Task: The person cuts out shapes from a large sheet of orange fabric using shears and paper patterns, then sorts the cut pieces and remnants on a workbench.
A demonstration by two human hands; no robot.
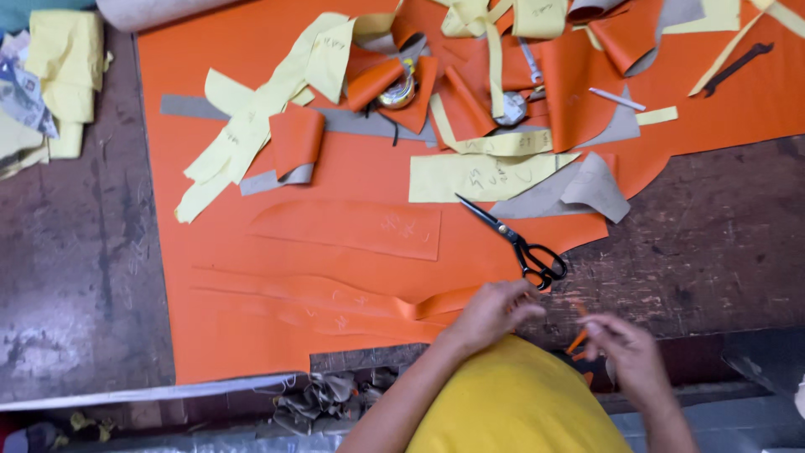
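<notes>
The orange strip (pixel 436 304) is narrow, cut from the big orange sheet (pixel 251 335) and curling at the table's near edge. The left hand (pixel 495 312) pinches its end with fingers pressed together; the right hand (pixel 629 352) pinches a thin orange sliver (pixel 579 338). One pair of black scissors (pixel 520 243) lies just above the hands, closed. Several yellow paper patterns (pixel 243 134) and one dark wrench (pixel 736 67) lie farther back. The worn dark wooden table (pixel 713 243) shows bare either side.
</notes>
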